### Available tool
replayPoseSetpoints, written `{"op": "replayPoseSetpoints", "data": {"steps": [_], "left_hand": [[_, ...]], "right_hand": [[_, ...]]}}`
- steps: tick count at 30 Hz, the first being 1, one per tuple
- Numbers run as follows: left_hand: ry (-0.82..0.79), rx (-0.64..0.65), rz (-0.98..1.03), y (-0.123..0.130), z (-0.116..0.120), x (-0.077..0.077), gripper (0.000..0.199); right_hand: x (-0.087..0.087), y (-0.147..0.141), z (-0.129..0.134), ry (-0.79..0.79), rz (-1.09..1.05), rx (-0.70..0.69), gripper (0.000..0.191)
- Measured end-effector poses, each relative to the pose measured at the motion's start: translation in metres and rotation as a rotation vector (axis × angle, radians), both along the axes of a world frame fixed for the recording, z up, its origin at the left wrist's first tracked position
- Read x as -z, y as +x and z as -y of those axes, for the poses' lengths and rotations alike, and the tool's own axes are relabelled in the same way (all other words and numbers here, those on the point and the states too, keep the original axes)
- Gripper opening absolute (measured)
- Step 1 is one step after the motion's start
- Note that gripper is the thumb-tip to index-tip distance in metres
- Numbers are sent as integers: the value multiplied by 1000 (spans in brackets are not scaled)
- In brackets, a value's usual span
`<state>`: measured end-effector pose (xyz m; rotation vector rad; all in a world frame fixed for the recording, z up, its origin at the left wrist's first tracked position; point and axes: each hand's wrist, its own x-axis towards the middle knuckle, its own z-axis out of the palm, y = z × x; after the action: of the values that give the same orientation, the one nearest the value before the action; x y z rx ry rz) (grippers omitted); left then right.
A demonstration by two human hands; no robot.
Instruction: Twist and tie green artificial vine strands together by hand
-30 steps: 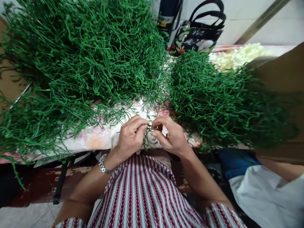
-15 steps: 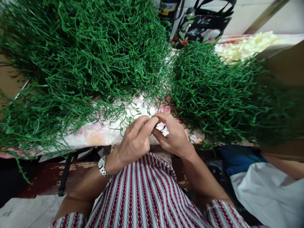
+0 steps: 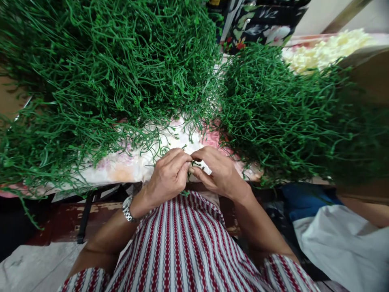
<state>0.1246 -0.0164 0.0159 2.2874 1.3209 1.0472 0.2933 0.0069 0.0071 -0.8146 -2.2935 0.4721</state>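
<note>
My left hand (image 3: 170, 173), with a silver watch on its wrist, is closed in a pinch above the front edge of the flowered tablecloth (image 3: 121, 172). Its fingertips meet those of my right hand (image 3: 219, 172), which is also pinching. Between them shows a small piece of green artificial stem (image 3: 197, 164) with dark tips; the fingers hide most of it. Bits of green poke out above and below my left hand. Left of it, a thin dark wire-like end juts out.
A large heap of green artificial stems (image 3: 130, 65) covers the left and back. A second heap (image 3: 285, 121) lies right. Behind are a black floral bag (image 3: 264, 28) and pale yellow petals (image 3: 328, 50). A cardboard box (image 3: 367, 81) stands right, near another person's white clothing (image 3: 343, 243).
The fingertips have shifted slightly, and more of the green piece shows between my hands. My left hand has moved a little left. The camera view has tilted slightly.
</note>
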Motion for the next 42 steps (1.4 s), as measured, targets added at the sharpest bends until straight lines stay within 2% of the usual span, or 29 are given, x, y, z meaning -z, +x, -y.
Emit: {"op": "replayPoseSetpoints", "data": {"steps": [6, 9, 14, 18, 19, 20, 22, 25, 28, 31, 34, 37, 39, 42], "left_hand": [[57, 69, -273, -3, -2, -1, 20], [67, 87, -346, -3, -2, -2, 20], [35, 222, -301, -9, -3, -2, 20], [-123, 409, -157, -20, -7, -3, 22], [-167, 427, -91, -22, -8, -4, 22], [-206, 422, -21, -23, -9, -5, 22], [-266, 369, 110, -22, -11, -6, 17], [-267, 241, 235, -18, -10, -5, 11], [-182, 106, 306, -15, -6, 2, 7], [-127, 27, 345, -13, -1, 9, 7], [-60, 39, 326, -12, 2, 13, 9], [-14, 105, 270, -15, 2, 11, 12], [-10, 159, 158, -19, 0, 7, 13], [-12, 298, -95, -25, -2, 1, 18]], "right_hand": [[-2, 4, -3, 95, 215, -26, 11], [-3, 3, -4, 148, 291, -33, 18], [3, 3, -3, 75, 167, -167, 21], [5, 7, -6, -66, 37, -405, 19], [4, 8, -7, -98, 7, -422, 18], [3, 8, -8, -123, -32, -396, 17], [2, 6, -9, -150, -130, -245, 16], [3, -4, -7, -156, -264, -61, 17], [8, -18, 1, -169, -332, -4, 17], [15, -27, 9, -189, -346, 32, 13], [20, -28, 12, -203, -346, 40, 7], [19, -22, 10, -184, -342, 8, 10], [16, -17, 9, -154, -284, -59, 13], [9, -10, 6, -119, -77, -251, 20]]}}
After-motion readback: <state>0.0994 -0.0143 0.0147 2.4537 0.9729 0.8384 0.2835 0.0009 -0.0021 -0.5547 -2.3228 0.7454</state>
